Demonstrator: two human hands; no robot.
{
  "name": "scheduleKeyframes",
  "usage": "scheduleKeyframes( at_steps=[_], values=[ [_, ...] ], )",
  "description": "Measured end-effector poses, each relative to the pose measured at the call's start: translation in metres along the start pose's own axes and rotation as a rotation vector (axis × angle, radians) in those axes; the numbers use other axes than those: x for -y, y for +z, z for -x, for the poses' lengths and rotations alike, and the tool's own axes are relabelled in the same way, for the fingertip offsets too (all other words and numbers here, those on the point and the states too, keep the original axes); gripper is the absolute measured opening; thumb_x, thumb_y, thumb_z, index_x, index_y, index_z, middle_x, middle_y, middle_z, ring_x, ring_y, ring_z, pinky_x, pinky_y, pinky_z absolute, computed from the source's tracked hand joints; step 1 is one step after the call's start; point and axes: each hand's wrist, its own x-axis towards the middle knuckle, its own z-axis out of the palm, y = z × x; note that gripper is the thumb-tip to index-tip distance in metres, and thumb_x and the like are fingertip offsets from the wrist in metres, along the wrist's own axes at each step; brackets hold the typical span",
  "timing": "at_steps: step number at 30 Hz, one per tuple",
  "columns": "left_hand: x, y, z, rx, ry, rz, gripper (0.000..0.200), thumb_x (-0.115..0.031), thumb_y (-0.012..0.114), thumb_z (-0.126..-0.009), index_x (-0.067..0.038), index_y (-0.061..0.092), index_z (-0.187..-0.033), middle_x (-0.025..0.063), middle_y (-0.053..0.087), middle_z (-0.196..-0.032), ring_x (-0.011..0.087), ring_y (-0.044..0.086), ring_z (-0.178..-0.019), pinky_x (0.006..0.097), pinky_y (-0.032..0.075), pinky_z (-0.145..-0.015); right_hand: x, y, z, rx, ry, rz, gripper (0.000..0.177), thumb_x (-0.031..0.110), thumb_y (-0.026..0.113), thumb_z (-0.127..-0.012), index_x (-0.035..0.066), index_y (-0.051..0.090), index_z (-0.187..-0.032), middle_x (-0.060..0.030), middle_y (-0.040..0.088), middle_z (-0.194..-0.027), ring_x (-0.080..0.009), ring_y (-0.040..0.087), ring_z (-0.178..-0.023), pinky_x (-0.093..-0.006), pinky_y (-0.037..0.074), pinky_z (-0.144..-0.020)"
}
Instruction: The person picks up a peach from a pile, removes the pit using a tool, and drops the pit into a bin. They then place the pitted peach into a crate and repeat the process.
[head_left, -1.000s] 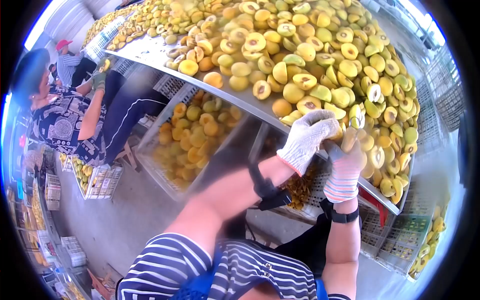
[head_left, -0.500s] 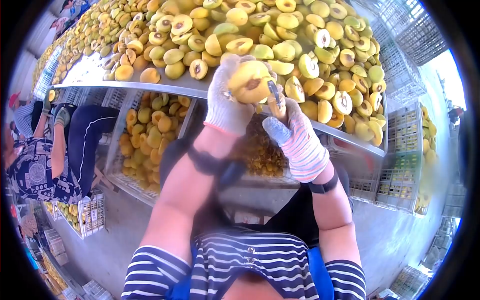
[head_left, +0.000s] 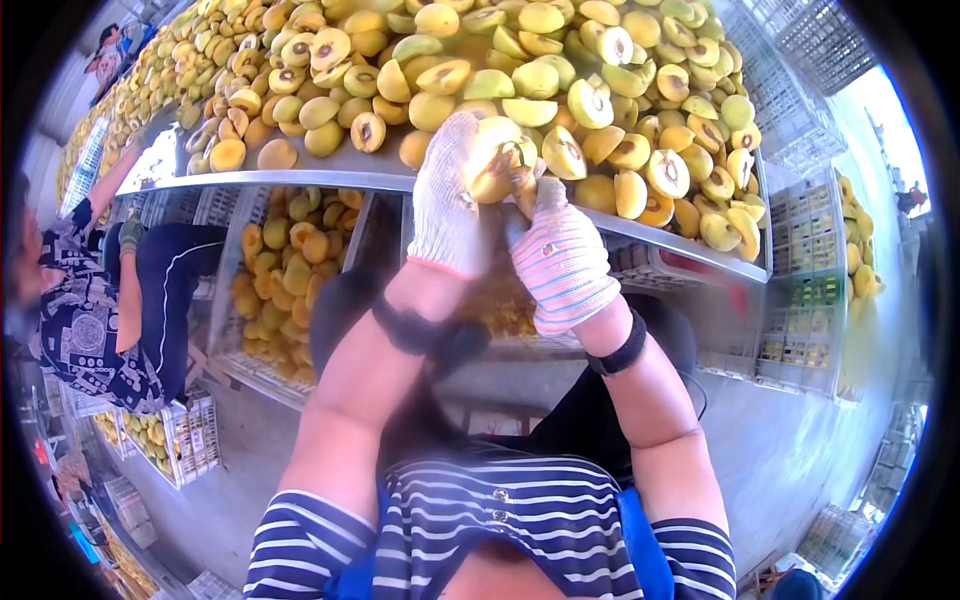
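Note:
My left hand, in a whitish knit glove, is closed around a halved yellow peach above the table's front edge, its cut face showing. My right hand, in a striped knit glove, grips the handle of a pitting tool. The tool's curved metal end is against the middle of the peach half, where the stone area lies. Many more cut peach halves are heaped on the metal table just beyond both hands.
Below the metal table edge stands a crate of peach halves. Stacked plastic crates rise at the right. To the left sits a co-worker, one arm stretched over the table. A white crate stands on the floor.
The tool's metal end has turned down into the peach half, and my right hand has rotated and shifted left. The co-worker's arm has reached out to the table. The view has shifted slightly.

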Motion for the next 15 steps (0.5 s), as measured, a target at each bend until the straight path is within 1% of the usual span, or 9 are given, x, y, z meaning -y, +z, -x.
scheduleKeyframes(
  at_steps=[2, 3, 4, 6, 7, 8, 9, 13, 15],
  values=[
    [-0.016, -0.003, -0.002, 0.023, 0.086, -0.100, 0.019, -0.009, 0.066, -0.085, -0.005, 0.061, -0.103, 0.0165, 0.061, -0.104, 0.0348, 0.061, -0.097, 0.0383, 0.051, -0.084, -0.001, -0.030, -0.019, 0.643, -0.339, 0.277, 0.040, 0.022, 0.057, -0.081, -0.002, 0.062, -0.112, -0.0051, 0.068, -0.081, -0.0296, 0.063, -0.093, -0.0409, 0.043, -0.090],
    [-0.020, -0.004, -0.002, 0.042, 0.174, -0.202, 0.018, -0.008, 0.066, -0.085, -0.005, 0.063, -0.102, 0.0181, 0.061, -0.105, 0.0363, 0.061, -0.097, 0.0380, 0.051, -0.084, -0.001, -0.025, -0.019, 0.643, -0.338, 0.275, 0.040, 0.022, 0.057, -0.081, -0.002, 0.062, -0.112, -0.0051, 0.068, -0.081, -0.0296, 0.063, -0.093, -0.0409, 0.043, -0.090],
    [-0.017, -0.006, -0.003, 0.043, 0.173, -0.203, 0.018, -0.008, 0.066, -0.085, -0.005, 0.063, -0.102, 0.0181, 0.061, -0.105, 0.0363, 0.061, -0.097, 0.0380, 0.051, -0.084, -0.001, -0.016, -0.017, 0.655, -0.313, 0.221, 0.036, 0.021, 0.057, -0.081, -0.001, 0.062, -0.110, -0.0054, 0.067, -0.084, -0.0279, 0.062, -0.090, -0.0383, 0.044, -0.085],
    [-0.007, -0.012, -0.003, 0.103, 0.365, -0.570, 0.036, -0.007, 0.067, -0.088, -0.002, 0.053, -0.120, 0.0099, 0.060, -0.111, 0.0209, 0.062, -0.102, 0.0331, 0.052, -0.088, 0.001, -0.004, -0.012, 0.670, -0.289, 0.162, 0.032, 0.019, 0.058, -0.082, 0.001, 0.063, -0.108, -0.0056, 0.066, -0.086, -0.0263, 0.061, -0.088, -0.0357, 0.044, -0.080],
    [-0.005, -0.009, -0.002, 0.105, 0.364, -0.571, 0.036, -0.007, 0.067, -0.088, -0.002, 0.053, -0.120, 0.0099, 0.060, -0.111, 0.0209, 0.062, -0.102, 0.0331, 0.052, -0.088, 0.003, 0.001, -0.009, 0.545, -0.251, 0.154, 0.029, 0.017, 0.058, -0.082, 0.002, 0.063, -0.106, -0.0055, 0.065, -0.088, -0.0253, 0.059, -0.086, -0.0346, 0.043, -0.078],
    [-0.003, -0.004, 0.000, 0.011, -0.070, 0.124, 0.030, -0.012, 0.065, -0.091, -0.002, 0.055, -0.118, 0.0103, 0.061, -0.111, 0.0218, 0.063, -0.100, 0.0336, 0.053, -0.086, 0.004, 0.004, -0.009, 0.420, -0.211, 0.146, 0.027, 0.015, 0.058, -0.081, 0.004, 0.063, -0.105, -0.0053, 0.064, -0.090, -0.0244, 0.058, -0.085, -0.0335, 0.043, -0.077],
    [-0.002, -0.002, 0.001, -0.087, -0.506, 0.817, 0.027, -0.017, 0.063, -0.094, -0.002, 0.057, -0.116, 0.0107, 0.061, -0.111, 0.0226, 0.064, -0.098, 0.0341, 0.054, -0.083, 0.004, 0.005, -0.009, 0.418, -0.212, 0.144, 0.027, 0.015, 0.058, -0.081, 0.004, 0.063, -0.105, -0.0053, 0.064, -0.090, -0.0244, 0.058, -0.085, -0.0335, 0.043, -0.077],
    [-0.007, -0.009, -0.003, -0.029, -0.453, 0.652, 0.026, -0.022, 0.055, -0.099, -0.001, 0.059, -0.114, 0.0109, 0.063, -0.108, 0.0220, 0.065, -0.094, 0.0338, 0.055, -0.080, 0.006, 0.013, -0.008, 0.353, -0.145, -0.022, 0.023, 0.012, 0.057, -0.082, 0.008, 0.064, -0.103, -0.0059, 0.060, -0.088, -0.0250, 0.057, -0.086, -0.0324, 0.045, -0.072],
    [-0.022, -0.008, -0.004, -0.183, -0.634, 0.828, 0.027, -0.019, 0.054, -0.099, 0.002, 0.059, -0.116, 0.0115, 0.065, -0.105, 0.0204, 0.065, -0.092, 0.0322, 0.055, -0.080, 0.007, 0.018, -0.008, 0.333, -0.118, -0.060, 0.022, 0.012, 0.057, -0.082, 0.009, 0.064, -0.103, -0.0062, 0.059, -0.089, -0.0251, 0.057, -0.086, -0.0321, 0.046, -0.070]
  ],
)
